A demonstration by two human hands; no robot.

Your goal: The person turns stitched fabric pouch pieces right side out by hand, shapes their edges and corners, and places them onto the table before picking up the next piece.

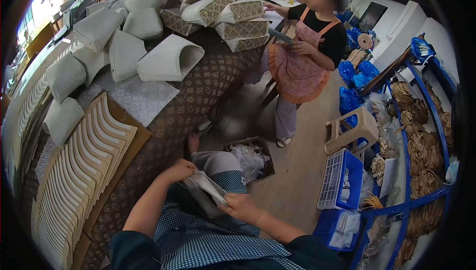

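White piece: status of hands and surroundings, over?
Left hand gripping white piece at one end; right hand at the other. Checked apron behind. Nothing seen blocking either hand.

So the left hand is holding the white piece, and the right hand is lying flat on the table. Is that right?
Not quite. The right hand isn't on the table: the head view shows it gripping the white piece too. The left hand is holding that piece, just as you said.
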